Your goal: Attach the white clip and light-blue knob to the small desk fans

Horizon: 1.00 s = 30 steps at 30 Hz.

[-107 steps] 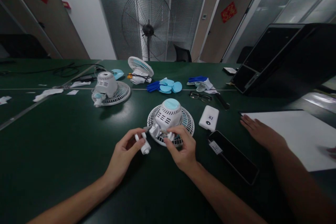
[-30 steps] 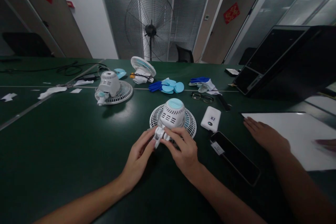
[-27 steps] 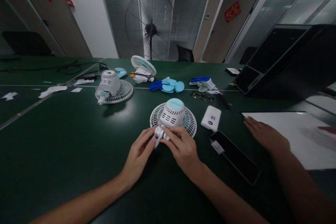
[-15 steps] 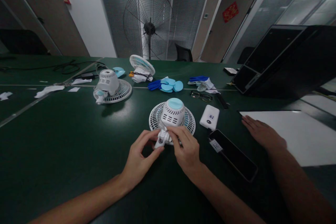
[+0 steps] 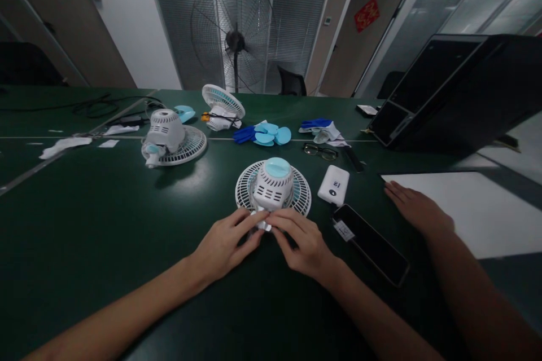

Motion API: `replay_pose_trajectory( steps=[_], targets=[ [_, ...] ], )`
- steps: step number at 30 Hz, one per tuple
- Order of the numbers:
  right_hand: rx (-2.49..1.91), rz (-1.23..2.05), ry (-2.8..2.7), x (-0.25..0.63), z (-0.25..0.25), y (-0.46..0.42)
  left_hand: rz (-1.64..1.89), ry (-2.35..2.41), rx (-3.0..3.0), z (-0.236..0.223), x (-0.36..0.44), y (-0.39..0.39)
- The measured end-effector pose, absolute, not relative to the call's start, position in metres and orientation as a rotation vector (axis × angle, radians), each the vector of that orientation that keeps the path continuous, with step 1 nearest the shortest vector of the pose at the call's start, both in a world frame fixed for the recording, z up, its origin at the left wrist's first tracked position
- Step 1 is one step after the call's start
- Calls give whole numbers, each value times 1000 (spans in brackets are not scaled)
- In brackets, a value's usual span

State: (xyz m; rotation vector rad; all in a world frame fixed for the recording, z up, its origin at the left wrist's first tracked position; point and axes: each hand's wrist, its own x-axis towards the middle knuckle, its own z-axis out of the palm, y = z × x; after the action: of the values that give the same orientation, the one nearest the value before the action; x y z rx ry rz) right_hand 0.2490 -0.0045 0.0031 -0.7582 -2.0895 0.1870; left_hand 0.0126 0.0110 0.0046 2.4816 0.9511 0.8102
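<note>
A small white fan (image 5: 275, 186) with a light-blue cap lies grille-down on the dark green table in front of me. At its near side, a white plastic clip (image 5: 263, 226) is mostly covered by my fingers. My left hand (image 5: 228, 240) pinches the clip from the left, with fingers on top and thumb below. From the right, my right hand (image 5: 298, 240) has its fingertips closed on the same part, close to the left fingertips. Whether the clip is fixed to the fan cannot be made out.
Two more small fans (image 5: 167, 138) (image 5: 222, 110) stand farther back, near blue fan blades (image 5: 272, 134) and gloves (image 5: 319, 131). On the right are glasses (image 5: 320, 152), a white power bank (image 5: 334, 185), a phone (image 5: 370, 243), a white sheet (image 5: 461, 208) and another person's hand (image 5: 417, 211).
My fingers have closed farther over the clip, and it has tipped down, closer to the fan. The left hand's fingertips now lie over it. The whole view has shifted slightly.
</note>
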Motion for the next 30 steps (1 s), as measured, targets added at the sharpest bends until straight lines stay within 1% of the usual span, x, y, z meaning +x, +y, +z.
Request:
replay_pose_trajectory(
  steps=[6,13,16,18,20,22,23,25,27,30],
  targets=[
    [-716,226,-2046,240,3,2,731,971,2448,12,5,13],
    [-757,482,-1917,227,6,11,906,1061,2420,4,-6,14],
    [-828,556,-1848,215,11,11,918,1101,2398,2,-10,17],
    [-941,679,-1710,205,12,9,908,1103,2395,2,-13,19],
    [-1027,907,-1507,195,9,7,904,1080,2396,3,-14,20],
    [-1035,1132,-1341,191,5,6,911,1065,2400,2,-14,21],
    [-1022,1183,-1319,192,3,5,915,1060,2404,2,-14,21],
    [-988,1129,-1433,198,0,6,923,1057,2406,1,-14,22],
    [-926,860,-1702,208,-1,9,922,1044,2402,0,-15,24],
    [-826,510,-1892,220,0,16,926,1008,2404,-1,-17,27]
  ],
)
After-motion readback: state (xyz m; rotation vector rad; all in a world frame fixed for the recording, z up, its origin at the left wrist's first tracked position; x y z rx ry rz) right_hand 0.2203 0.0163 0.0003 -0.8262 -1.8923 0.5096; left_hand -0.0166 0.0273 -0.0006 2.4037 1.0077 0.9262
